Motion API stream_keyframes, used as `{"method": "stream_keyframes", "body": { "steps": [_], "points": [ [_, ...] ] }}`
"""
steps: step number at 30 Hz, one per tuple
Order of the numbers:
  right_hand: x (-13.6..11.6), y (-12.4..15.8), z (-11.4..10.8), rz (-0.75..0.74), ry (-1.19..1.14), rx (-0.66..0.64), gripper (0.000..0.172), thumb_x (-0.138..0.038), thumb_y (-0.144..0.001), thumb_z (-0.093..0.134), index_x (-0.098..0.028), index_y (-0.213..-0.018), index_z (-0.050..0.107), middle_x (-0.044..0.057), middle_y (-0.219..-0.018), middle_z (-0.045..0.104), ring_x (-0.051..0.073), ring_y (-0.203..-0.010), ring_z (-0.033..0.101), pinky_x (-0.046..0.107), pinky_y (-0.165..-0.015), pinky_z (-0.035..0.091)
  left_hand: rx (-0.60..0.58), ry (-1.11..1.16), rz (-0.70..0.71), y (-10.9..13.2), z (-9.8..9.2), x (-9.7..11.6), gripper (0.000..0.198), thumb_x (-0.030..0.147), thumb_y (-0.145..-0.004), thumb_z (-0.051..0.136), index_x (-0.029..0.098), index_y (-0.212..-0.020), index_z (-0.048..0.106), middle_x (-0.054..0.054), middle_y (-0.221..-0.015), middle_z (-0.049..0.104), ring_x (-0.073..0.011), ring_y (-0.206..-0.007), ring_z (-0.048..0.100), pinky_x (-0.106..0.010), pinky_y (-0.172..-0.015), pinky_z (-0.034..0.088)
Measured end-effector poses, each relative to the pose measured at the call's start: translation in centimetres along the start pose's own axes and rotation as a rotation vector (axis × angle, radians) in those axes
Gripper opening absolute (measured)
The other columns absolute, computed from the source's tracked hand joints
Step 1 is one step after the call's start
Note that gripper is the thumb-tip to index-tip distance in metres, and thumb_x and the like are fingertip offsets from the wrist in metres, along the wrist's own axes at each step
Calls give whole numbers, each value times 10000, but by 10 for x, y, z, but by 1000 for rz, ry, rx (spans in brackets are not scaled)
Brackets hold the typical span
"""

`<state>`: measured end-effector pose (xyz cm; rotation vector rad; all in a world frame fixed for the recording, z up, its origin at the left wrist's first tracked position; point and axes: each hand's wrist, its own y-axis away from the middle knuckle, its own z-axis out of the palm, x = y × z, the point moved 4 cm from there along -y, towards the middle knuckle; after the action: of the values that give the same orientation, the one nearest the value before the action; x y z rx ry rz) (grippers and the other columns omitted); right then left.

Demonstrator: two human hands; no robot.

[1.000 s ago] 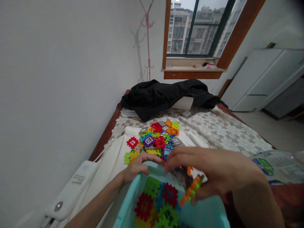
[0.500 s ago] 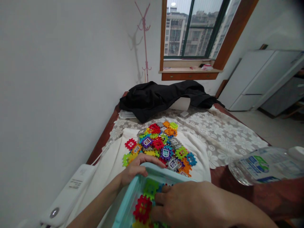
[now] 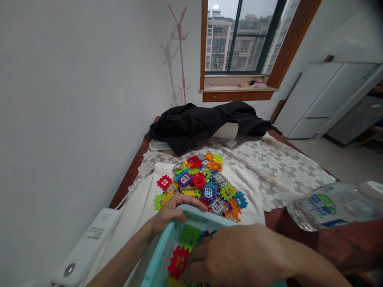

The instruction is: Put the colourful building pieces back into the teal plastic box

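Observation:
A light blue plastic bin (image 3: pixel 163 251) stands tilted at the bottom of the view, with several toothed plastic building blocks inside, among them a red block (image 3: pixel 178 261) and a green block (image 3: pixel 190 236). My left hand (image 3: pixel 170 211) is closed over the bin's far left corner, thumb and fingers on the rim. Inside the bin, my right hand (image 3: pixel 223 255) reaches among the blocks with fingers bent and close together. Its fingertips are hidden, so what they hold cannot be made out. Just beyond the rim lies a heap of colourful blocks (image 3: pixel 199 181).
The heap rests on a white cloth (image 3: pixel 254 187) over a floral tablecloth (image 3: pixel 287 171). At right, a large clear bottle (image 3: pixel 329 207) lies on its side. A white power strip-like device (image 3: pixel 89 239) is at left. Black fabric (image 3: pixel 203 121) covers the table's far end.
Within the bin, my right hand has shifted slightly left and toward me, uncovering some red and blue blocks near the far wall. My left hand stays on the rim.

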<state>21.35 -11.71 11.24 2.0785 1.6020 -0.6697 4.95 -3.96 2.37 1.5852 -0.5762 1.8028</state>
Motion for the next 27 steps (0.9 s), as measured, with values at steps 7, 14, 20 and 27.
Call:
{"method": "stream_keyframes", "body": {
  "steps": [7, 14, 20, 27],
  "points": [
    [63, 29, -78, 370, 63, 318, 563, -525, -964, 682, -235, -1437, 593, 115, -1359, 694, 280, -1208, 667, 387, -1006, 521, 17, 27, -12, 0, 0, -1, 630, 158, -537, 584, 201, -1104, 857, -70, -1071, 831, -240, -907, 704, -281, -779, 523],
    [158, 26, -45, 952, 181, 141, 1202, -680, -723, 816, -175, -1672, 278, 254, -1652, 397, 469, -1385, 547, 537, -1087, 485, -28, 0, 28, -2, 0, 0, 641, 189, -550, 569, 170, -1125, 852, -100, -1015, 823, -249, -861, 694, -276, -702, 523],
    [170, 5, -31, 843, 180, 174, 1210, -648, -692, 839, -244, -1678, 264, 218, -1670, 370, 443, -1381, 558, 507, -1066, 496, -29, 2, -3, -1, -2, -5, 654, 182, -549, 565, 177, -1140, 847, -96, -1082, 823, -263, -901, 705, -292, -722, 530],
    [167, 2, -35, 726, 216, 139, 839, -418, -728, 865, -222, -1472, 530, 157, -1453, 553, 342, -1182, 672, 393, -968, 523, -18, 27, -18, -2, -4, -8, 661, 172, -527, 566, 178, -1123, 852, -76, -1065, 834, -230, -868, 706, -254, -703, 505]
  ]
}}
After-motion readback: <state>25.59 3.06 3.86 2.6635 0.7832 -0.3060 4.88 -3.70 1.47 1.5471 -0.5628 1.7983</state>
